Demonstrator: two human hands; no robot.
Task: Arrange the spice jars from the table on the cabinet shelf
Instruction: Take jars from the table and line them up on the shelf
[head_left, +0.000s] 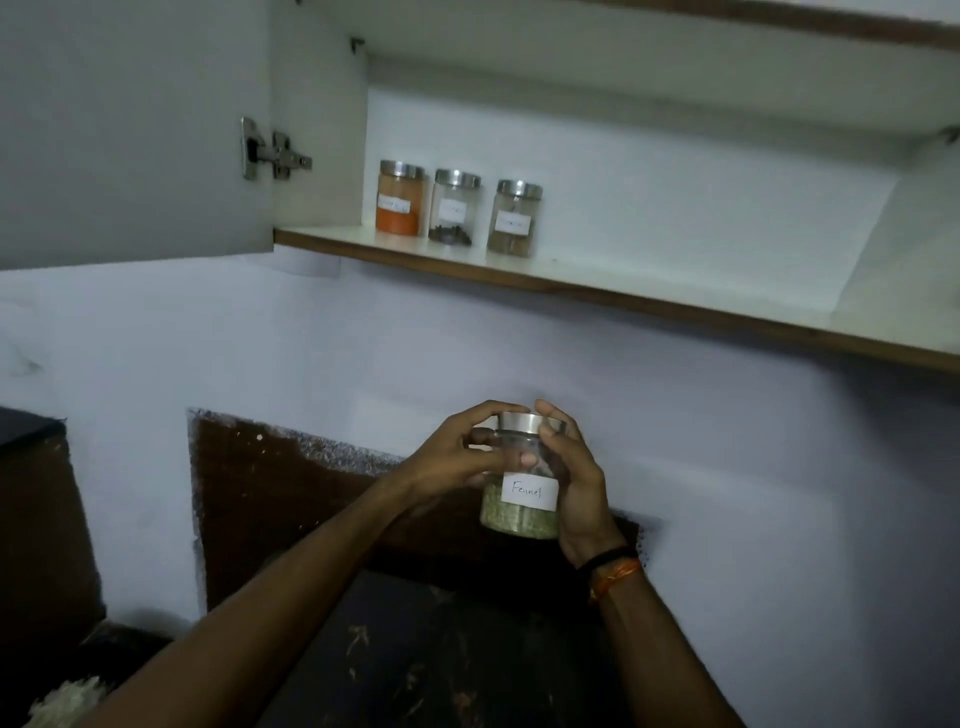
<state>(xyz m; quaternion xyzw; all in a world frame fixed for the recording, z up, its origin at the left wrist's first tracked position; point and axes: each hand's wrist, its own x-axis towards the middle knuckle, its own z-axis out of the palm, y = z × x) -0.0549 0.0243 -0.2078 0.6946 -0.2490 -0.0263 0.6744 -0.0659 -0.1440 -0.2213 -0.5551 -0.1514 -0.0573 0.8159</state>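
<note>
Head view. Pale painted wall with a dark, rough-edged patch low behind the hands; dark worn counter at the bottom of the frame, lighting dim.

Item 1: cabinet shelf, white laminate board with a brown wood-toned front edge, well above the fingers. Cabinet door swung open at upper left, metal hinge exposed, presumably left wide for loading.

Item 2: three jars in a row at the shelf's left end, clear cylindrical bodies, brushed-metal lids, white paper labels too blurred to read. Orange-powder jar; dark-spice jar with a small dark heap at the bottom; brown-spice jar. Spaced close and apart, labels facing out; bare board to their right looks like the next slot.

Item 3: fennel jar, same pattern, label hand-written "Fennel", greenish seeds filling the lower part. Held upright in mid-air below the shelf.

Item 4: left hand, fingers curled onto the lid rim and upper glass, thumb across the front above the label.

Item 5: right hand, fingers wrapped round the jar's right side and behind it, fingertips at the lid edge; black and orange wrist bands below. Two-handed hold probably steadies smooth glass, or checks the lid, before the lift.
</note>
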